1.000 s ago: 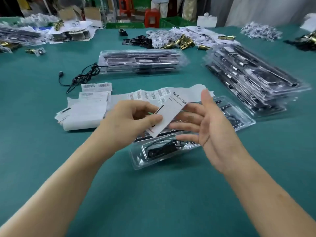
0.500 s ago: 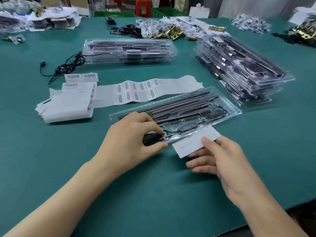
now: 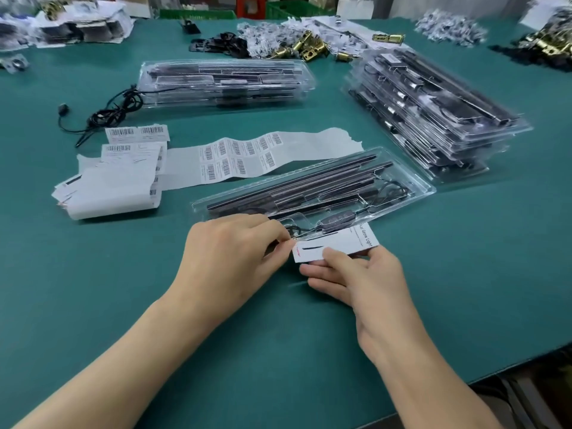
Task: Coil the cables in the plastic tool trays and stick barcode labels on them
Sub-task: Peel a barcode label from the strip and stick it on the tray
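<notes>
2 hands hold the white card [image 3: 340, 243] at the near edge of the nearest clear plastic tray [image 3: 418, 187]. The left hand [image 3: 235, 252] pinches its left end. The right hand [image 3: 368, 280] pinches its near side, thumb on top. Push too hard and the card may bend, or the light tray may slide away.

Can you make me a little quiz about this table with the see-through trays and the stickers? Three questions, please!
1. True or false: the white card held by the right hand sits on top of the tall tray stack.
2. Where is the loose black cable? A) left of the far trays B) in the right hand C) on the card.
3. Fill in: the paper strip behind the clear tray carries ___ labels.
Key: 1 false, it is at the clear tray's near edge; 2 A; 3 barcode.
</notes>
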The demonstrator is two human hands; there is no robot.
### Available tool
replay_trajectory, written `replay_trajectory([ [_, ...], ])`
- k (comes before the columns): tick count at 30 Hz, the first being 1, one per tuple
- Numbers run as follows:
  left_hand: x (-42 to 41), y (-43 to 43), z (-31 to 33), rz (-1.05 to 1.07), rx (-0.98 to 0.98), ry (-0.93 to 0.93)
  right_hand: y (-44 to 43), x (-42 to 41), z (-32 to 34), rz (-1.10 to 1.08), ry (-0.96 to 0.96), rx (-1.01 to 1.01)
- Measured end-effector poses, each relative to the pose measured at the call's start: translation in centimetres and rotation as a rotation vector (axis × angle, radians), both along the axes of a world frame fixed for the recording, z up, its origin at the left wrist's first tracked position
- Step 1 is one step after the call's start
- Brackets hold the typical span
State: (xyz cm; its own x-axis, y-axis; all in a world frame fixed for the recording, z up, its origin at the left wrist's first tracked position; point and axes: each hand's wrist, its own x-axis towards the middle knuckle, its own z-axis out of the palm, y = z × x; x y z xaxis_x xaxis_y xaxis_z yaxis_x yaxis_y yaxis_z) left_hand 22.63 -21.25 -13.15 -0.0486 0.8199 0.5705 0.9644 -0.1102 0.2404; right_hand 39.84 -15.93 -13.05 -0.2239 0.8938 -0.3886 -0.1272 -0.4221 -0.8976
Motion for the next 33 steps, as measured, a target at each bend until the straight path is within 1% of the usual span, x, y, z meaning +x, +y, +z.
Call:
replay_trajectory([
  [5,0.1,0.1,-0.1,0.000,0.026,-0.003,-0.5,-0.9,-0.2,-0.008,0.125,-0.058],
  [8,0.1,0.1,-0.2,-0.009,0.032,-0.011,-0.8,-1.3,-0.3,0.007,0.161,-0.083],
  [15,0.0,0.1,-0.2,-0.003,0.012,-0.016,-0.2,0.8,-0.1,0.023,0.123,-0.103],
  [20,-0.1,0.1,-0.2,-0.003,0.018,-0.033,-0.5,-0.5,0.1,0.118,0.131,-0.103],
  [25,-0.1,-0.1,0.0,-0.013,0.003,-0.075,-0.9,-2.3,0.2,0.231,0.038,-0.040],
  [30,0.1,-0.1,0.1,0.004,-0.041,-0.083,-0.3,-1.9,0.5,0.322,-0.056,-0.054],
  [33,0.2,-0.2,0.2,0.020,-0.035,-0.086,0.0,-1.1,0.9,0.315,-0.003,-0.101],
])
